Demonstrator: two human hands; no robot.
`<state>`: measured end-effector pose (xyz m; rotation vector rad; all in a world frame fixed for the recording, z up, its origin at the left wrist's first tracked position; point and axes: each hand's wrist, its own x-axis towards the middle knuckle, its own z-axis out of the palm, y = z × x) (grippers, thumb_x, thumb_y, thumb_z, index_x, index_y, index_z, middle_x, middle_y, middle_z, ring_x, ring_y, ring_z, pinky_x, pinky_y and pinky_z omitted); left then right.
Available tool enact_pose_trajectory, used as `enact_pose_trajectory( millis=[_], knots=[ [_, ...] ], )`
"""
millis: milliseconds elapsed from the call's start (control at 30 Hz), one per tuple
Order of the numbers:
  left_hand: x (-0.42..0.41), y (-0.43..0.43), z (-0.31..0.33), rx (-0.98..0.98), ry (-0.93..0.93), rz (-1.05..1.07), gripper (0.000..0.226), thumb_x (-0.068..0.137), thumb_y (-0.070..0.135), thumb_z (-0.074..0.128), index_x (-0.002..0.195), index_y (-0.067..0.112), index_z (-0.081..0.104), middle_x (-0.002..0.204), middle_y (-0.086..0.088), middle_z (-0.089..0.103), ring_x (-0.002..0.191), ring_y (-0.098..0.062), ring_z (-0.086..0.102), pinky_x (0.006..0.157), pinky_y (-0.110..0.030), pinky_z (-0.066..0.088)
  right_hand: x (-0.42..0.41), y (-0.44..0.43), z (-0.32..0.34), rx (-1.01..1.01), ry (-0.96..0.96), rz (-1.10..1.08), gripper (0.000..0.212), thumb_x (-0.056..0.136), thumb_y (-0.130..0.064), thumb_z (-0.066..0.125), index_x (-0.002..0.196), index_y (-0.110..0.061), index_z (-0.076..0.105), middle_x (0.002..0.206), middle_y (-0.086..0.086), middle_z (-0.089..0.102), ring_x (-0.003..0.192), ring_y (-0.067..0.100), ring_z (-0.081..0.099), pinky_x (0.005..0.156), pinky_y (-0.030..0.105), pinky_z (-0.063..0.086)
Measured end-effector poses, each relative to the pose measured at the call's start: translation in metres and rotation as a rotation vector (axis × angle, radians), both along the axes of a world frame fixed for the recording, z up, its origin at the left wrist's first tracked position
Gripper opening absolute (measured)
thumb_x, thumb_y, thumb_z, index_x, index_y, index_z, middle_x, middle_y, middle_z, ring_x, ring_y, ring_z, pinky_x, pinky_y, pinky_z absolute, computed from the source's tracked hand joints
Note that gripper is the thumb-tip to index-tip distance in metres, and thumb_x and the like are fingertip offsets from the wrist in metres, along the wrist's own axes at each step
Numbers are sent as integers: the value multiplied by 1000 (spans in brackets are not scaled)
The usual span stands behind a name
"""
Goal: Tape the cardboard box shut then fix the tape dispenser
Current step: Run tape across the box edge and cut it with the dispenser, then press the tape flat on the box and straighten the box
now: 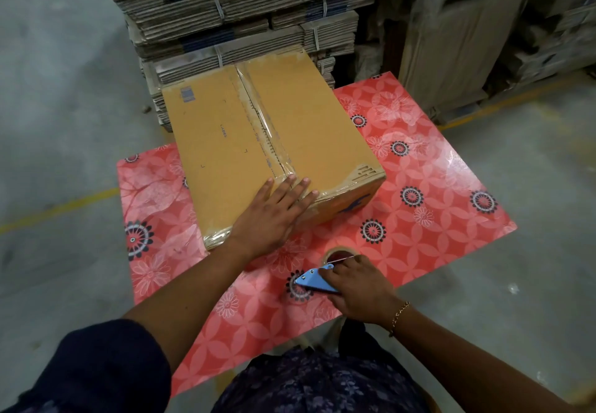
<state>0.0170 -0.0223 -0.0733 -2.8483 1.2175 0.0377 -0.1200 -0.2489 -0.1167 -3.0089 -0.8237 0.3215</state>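
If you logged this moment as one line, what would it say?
box: seam taped | left hand: flat on box's near edge | right hand: gripping tape dispenser on table

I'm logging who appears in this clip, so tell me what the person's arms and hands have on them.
The left arm has a dark navy sleeve pushed up above the elbow, leaving the forearm and left hand bare. The right hand is also bare, with a thin gold-coloured chain bracelet at the wrist. No gloves, rings or watch are visible.
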Motion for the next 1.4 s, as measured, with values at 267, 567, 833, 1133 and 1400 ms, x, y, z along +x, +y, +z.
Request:
enact_pose_trajectory(
  millis=[267,567,833,1133,1400],
  knots=[
    [-1,-1,1,33,-25,-3,67,102,32,38,162,24,8,170,-8,15,156,-31,15,122,-57,18,69,-1,43,948,-30,-840,18,91,-30,64,101,-15,66,100,1,63,92,17,59,82,40,51],
    [-2,0,4,-19,61,46,94,91,66,38,162,14,7,171,-8,5,158,-23,3,125,-54,10,152,-14,74,145,-184,-2,80,94,-68,34,155,-16,34,166,3,29,154,22,23,119,45,25],
    [-1,-4,-4,-27,-10,174,67,106,53,22,160,13,21,168,-8,22,156,-23,17,124,-50,19,173,-20,48,1,-144,154,81,98,-68,22,159,-14,21,169,3,19,155,23,18,121,44,24],
    [1,-7,-6,38,-36,187,68,105,52,28,159,11,24,166,-11,27,154,-24,23,124,-49,22,174,-21,48,47,-156,184,81,97,-68,26,156,-13,33,164,5,33,152,26,27,118,48,31],
    [-7,-12,-2,64,-42,265,69,104,53,31,159,13,23,167,-10,24,155,-27,20,123,-51,22,174,-22,45,11,-171,201,83,96,-70,28,156,-13,31,164,5,32,152,25,27,118,49,30]
  ],
)
